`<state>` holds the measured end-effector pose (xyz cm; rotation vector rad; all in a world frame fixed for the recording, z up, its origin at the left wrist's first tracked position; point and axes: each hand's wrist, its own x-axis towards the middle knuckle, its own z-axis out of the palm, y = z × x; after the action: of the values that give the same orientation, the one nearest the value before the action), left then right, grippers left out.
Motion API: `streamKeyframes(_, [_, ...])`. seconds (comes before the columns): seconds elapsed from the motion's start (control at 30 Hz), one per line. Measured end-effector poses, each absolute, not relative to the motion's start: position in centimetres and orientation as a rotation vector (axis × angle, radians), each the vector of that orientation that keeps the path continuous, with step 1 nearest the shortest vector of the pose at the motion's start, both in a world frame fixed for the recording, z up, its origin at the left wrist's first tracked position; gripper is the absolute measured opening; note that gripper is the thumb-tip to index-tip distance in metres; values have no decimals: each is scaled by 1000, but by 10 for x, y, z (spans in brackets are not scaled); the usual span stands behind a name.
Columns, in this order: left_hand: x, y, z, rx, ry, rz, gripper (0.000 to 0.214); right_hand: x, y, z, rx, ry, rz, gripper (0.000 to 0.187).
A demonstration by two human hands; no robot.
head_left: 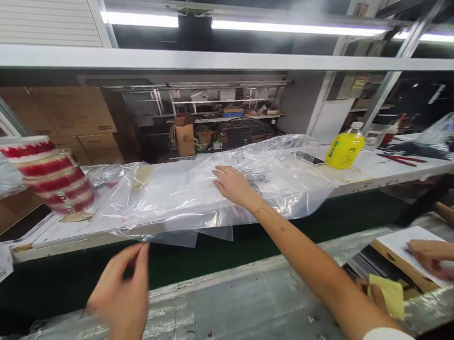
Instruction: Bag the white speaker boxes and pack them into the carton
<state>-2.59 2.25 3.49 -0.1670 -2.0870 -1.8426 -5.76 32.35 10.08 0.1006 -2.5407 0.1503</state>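
A large transparent plastic bag (304,193) with dark printing lies spread along the white shelf, its near edge hanging over the front. At the bag's lower left corner, my left hand (122,290), partly blurred, pinches the plastic between thumb and forefinger. My right hand (232,184) rests on the middle of the bag with its fingers stretched out. More plastic sheets show beneath, below the shelf edge.
A red-and-white stack of cups (53,175) stands at left. On the right are a phone (310,158), a yellow bottle (344,149) and red-handled tools (402,160). Below, another person's hand (436,257) is over a box (386,264), near a yellow pad (389,296).
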Motion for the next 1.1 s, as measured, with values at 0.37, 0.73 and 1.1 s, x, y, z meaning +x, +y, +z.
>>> streamKeyframes(0.37, [-111,127,68,-267,-2518,-769,18,-142,367,101,183,-2853,-111,34])
streamKeyframes(0.73, [-142,96,132,-32,-2147,-1976,37,-150,382,150,-89,-2641,135,37])
streamKeyframes(1.1, [-136,53,168,-56,-1821,-2060,36,-148,378,151,-65,-2673,153,36])
